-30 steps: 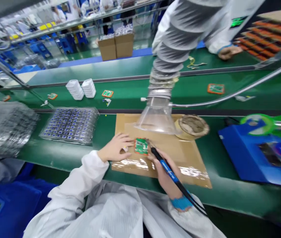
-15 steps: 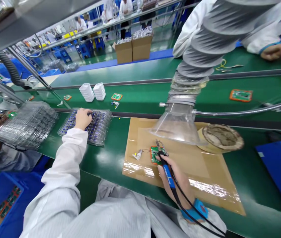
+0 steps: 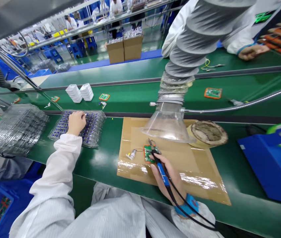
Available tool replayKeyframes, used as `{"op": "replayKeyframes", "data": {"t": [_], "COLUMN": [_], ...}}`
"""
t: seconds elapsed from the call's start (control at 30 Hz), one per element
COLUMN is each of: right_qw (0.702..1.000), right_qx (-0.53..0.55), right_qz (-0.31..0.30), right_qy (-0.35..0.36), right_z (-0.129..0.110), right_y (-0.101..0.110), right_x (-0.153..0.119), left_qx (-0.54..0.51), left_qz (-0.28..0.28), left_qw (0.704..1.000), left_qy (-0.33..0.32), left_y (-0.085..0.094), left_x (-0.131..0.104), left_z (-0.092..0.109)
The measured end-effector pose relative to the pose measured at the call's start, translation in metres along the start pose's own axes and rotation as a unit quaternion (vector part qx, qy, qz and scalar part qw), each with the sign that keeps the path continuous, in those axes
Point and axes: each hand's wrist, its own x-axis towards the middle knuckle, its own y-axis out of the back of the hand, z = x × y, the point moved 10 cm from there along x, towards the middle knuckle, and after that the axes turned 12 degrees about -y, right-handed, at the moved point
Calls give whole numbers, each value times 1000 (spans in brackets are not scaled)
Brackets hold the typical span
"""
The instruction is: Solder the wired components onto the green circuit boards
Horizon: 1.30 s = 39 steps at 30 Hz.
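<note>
My left hand [image 3: 76, 123] is over a clear plastic tray [image 3: 94, 140] packed with small blue parts. Its fingertips are pinched together near the tray's middle, and what they grip is too small to make out. In my right hand [image 3: 171, 172] is a blue-handled soldering iron [image 3: 162, 170] with black cables. The iron's metal tip points away from me over a green circuit board [image 3: 147, 152] with an orange frame. Thin wires run from this board to a small white part [image 3: 132, 154] on its left. Board and white part lie on a brown cardboard mat [image 3: 135, 168].
Above the mat hangs a clear fume hood [image 3: 166, 124] on a grey duct. A round tape-like roll [image 3: 207, 134] and a blue machine [image 3: 266, 165] stand at right. Stacked clear trays [image 3: 16, 129] stand at left. Beyond run boards and white cups [image 3: 86, 92]; a co-worker's hand [image 3: 253, 52] is across.
The view has swung slightly, so most things sit farther left. My left fingers have shifted a little over the tray and are pinched. My right hand stays at the board with the iron.
</note>
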Motion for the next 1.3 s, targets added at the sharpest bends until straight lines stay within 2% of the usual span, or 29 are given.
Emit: {"op": "replayKeyframes", "data": {"t": [0.1, 0.17, 0.23, 0.3, 0.37, 0.43, 0.53, 0.63, 0.7, 0.77, 0.8, 0.87, 0.93, 0.97, 1.0, 1.1, 1.17, 1.3], "right_qw": [1000, 1000, 1000, 1000, 1000, 999, 999, 999, 999, 999, 999, 998, 998, 998, 997, 994, 990, 977], "right_qx": [3, 4, 5, 12, 22, 32, 35, 35, 39, 42, 43, 47, 53, 57, 63, 93, 126, 205], "right_qz": [13, 17, 14, 13, 11, 10, 9, 13, 19, 24, 25, 25, 22, 21, 23, 33, 40, 44], "right_qy": [10, 12, 11, 11, 7, -1, -7, 4, 14, 19, 19, 20, 25, 29, 32, 41, 44, 25], "right_z": [0, 3, 5, 5, 4, 2, -3, -8, -10, -10, -10, -10, -10, -10, -11, -14, -20, -33], "right_y": [1, 0, -1, -1, -1, 0, 2, 3, 4, 5, 5, 4, 4, 4, 5, 12, 18, 25], "right_x": [-1, -1, -1, -1, -2, -2, -2, -2, -1, -1, -1, -1, -1, -1, -1, -3, -4, -5], "left_qx": [-103, -246, -426, -571, -653, -693, -719, -717, -714, -731, -751, -799, -825, -820, -802, -726, -703, -706], "left_qz": [40, 96, 140, 149, 122, 66, -40, -116, -128, -110, -95, -86, -127, -163, -205, -303, -324, -330], "left_qw": [993, 959, 881, 790, 729, 699, 682, 685, 688, 673, 654, 595, 550, 547, 558, 616, 631, 624], "left_qy": [47, 105, 148, 164, 165, 163, 129, 60, 16, -15, -19, 2, 39, 49, 51, 41, 43, 50], "left_y": [3, 4, 0, -7, -15, -26, -44, -53, -49, -39, -33, -27, -30, -34, -37, -45, -45, -41], "left_x": [-10, -17, -26, -36, -50, -66, -89, -101, -101, -99, -98, -99, -105, -110, -116, -132, -138, -144], "left_z": [-2, -4, 4, 26, 60, 99, 160, 210, 232, 245, 249, 255, 265, 272, 279, 293, 297, 302]}}
